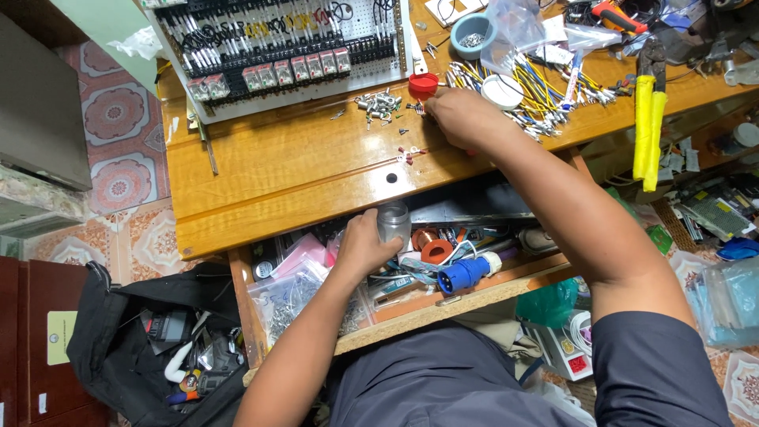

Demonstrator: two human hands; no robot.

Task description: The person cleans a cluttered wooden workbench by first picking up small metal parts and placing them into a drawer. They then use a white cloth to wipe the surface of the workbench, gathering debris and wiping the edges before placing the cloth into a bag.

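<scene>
Jar (394, 220) gripped by left hand (364, 247) over open drawer (466, 296), right hand (462, 115) pinching red lid (423, 84) on tabletop (277, 170), loose connectors (379, 103) just beside it.

Hidden and cut-off parts at the workbench

The left hand (362, 243) covers most of the clear jar (394, 221); the right hand (462, 115) hides its own fingertips beside the red cap (423, 84); the relay panel (277, 47) runs off the top edge.
</scene>
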